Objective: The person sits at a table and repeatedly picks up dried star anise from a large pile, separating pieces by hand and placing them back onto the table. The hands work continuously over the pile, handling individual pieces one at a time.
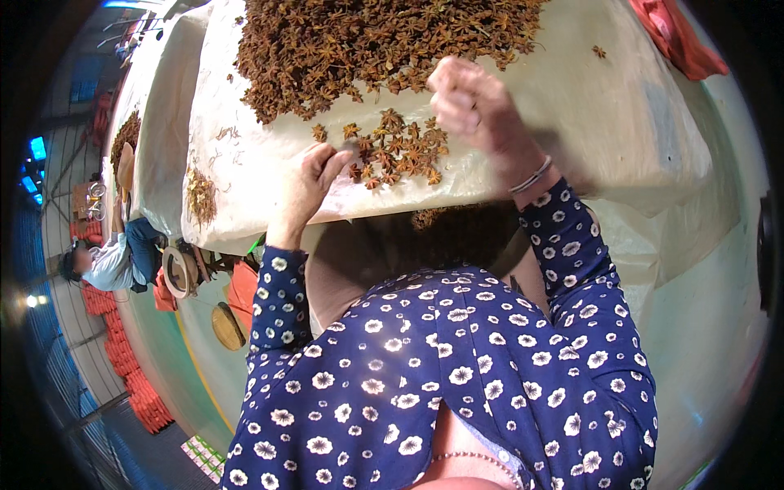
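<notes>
A large heap of dried star anise (367,49) covers the far part of a table wrapped in pale plastic sheeting (551,128). Nearer the front edge lies a small loose group of star anise pods (401,150). At the left of that group is my left hand (315,177), thumb and forefinger close together; whether a pod is between them cannot be told. My right hand (471,101), blurred, is raised at the group's upper right, near the heap, with its fingers curled; its contents are hidden. A bracelet circles the right wrist.
Stems and debris (201,197) lie at the table's left. One pod (599,52) sits apart at right, near a red bag (680,43). A dark-filled container (453,239) is below the front edge. Another person (113,263) sits at far left, near a round basket (228,326) and stacked red sacks (144,398).
</notes>
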`<state>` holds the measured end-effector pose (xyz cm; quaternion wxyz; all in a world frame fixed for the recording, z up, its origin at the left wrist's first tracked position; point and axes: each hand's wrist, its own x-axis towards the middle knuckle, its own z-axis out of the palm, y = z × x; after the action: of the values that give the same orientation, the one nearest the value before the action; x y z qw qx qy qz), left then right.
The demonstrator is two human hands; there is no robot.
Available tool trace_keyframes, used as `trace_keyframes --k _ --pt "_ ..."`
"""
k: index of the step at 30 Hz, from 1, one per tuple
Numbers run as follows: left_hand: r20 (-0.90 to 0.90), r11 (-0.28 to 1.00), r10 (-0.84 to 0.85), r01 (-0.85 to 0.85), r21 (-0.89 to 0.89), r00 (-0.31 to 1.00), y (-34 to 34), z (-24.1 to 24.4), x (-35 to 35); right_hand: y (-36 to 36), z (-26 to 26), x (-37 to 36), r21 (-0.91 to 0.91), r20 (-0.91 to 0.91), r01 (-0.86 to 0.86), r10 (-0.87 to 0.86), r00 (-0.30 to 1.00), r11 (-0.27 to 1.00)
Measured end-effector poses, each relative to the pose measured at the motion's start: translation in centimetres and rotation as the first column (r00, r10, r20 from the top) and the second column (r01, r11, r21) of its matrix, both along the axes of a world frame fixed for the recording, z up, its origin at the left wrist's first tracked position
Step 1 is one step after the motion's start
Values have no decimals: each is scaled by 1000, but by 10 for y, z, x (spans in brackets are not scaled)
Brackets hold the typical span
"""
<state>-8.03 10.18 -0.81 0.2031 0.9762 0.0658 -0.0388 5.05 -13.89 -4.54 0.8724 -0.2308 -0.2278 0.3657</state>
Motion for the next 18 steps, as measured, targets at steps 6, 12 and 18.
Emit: trace_keyframes --k 6,12,18 --pt "167 991 52 -29 -133 985 -6 -26 30 -8 -13 20 167 -36 -114 122 992 979" --pt "60 999 18 -16 -27 998 -35 -44 70 -6 -13 19 36 -32 -111 112 993 993" --pt "30 718 220 -140 -682 975 -24 -49 63 2 -17 16 5 -131 -99 99 986 995"
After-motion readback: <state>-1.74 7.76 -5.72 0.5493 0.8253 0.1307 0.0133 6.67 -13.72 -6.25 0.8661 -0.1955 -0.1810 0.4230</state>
